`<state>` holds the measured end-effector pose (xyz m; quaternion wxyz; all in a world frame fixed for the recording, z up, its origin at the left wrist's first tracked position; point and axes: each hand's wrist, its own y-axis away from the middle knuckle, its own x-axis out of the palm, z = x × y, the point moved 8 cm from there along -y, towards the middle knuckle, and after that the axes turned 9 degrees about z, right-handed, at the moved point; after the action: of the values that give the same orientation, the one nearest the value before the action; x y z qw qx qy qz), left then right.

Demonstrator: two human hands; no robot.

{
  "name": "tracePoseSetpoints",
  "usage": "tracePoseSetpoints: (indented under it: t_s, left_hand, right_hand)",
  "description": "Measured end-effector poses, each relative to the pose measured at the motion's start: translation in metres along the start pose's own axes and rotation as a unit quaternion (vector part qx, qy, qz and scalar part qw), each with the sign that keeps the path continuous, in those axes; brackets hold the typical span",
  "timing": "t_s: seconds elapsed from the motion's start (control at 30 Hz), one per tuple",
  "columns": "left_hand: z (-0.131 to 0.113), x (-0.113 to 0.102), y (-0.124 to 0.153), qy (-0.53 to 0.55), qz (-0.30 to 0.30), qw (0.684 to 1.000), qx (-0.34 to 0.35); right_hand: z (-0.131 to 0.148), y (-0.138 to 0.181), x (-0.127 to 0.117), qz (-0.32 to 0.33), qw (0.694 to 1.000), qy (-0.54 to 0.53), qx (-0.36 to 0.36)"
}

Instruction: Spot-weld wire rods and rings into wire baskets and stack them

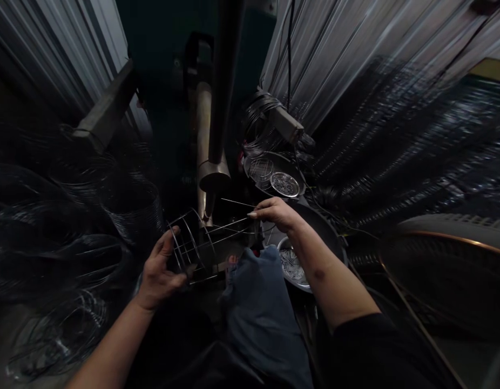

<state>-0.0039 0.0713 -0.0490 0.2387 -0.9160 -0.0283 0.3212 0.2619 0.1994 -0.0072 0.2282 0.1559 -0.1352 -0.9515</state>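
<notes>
My left hand (pixel 163 270) grips the ringed end of a wire frame (pixel 196 237), its fingers curled round the outer ring. The frame is made of several thin metal hoops joined by straight lengthwise rods. It lies sideways at the tip of the spot welder's lower arm (pixel 205 208), below the upper electrode shaft (pixel 210 205). To the right, my right hand (pixel 276 212) pinches a thin straight wire rod (pixel 238 202) between thumb and fingers, close to the free ends of the frame's rods. Whether those fingers also touch a frame rod, I cannot tell.
Two round metal bowls of small wire pieces, a far bowl (pixel 284 184) and a near bowl (pixel 292 265), stand at right. Wire coils (pixel 262 116) hang behind them. Stacked wire rings (pixel 130 205) fill the left. A fan (pixel 444 259) stands at far right.
</notes>
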Motion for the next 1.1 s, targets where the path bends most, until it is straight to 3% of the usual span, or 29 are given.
tracePoseSetpoints:
  t_s: [0.13, 0.37, 0.8, 0.97, 1.1]
  left_hand:
    - [0.002, 0.001, -0.005, 0.028, -0.002, 0.999, 0.016]
    - [-0.002, -0.001, -0.018, -0.017, -0.004, 0.999, 0.051]
    - [0.003, 0.001, -0.028, -0.007, -0.021, 0.998, 0.052]
    - [0.015, 0.007, -0.029, 0.073, -0.009, 0.997, 0.017]
    - [0.016, 0.009, -0.03, 0.071, -0.002, 0.997, 0.017]
  right_hand:
    - [-0.002, -0.003, -0.003, -0.005, 1.0, -0.011, -0.007]
    - [-0.005, -0.01, -0.011, -0.022, 0.999, -0.021, -0.009]
    - [0.004, -0.016, -0.016, -0.041, 0.999, -0.018, -0.03]
    - [0.006, -0.019, -0.018, -0.035, 0.999, -0.005, -0.04]
    - [0.008, -0.02, -0.019, -0.041, 0.998, 0.005, -0.044]
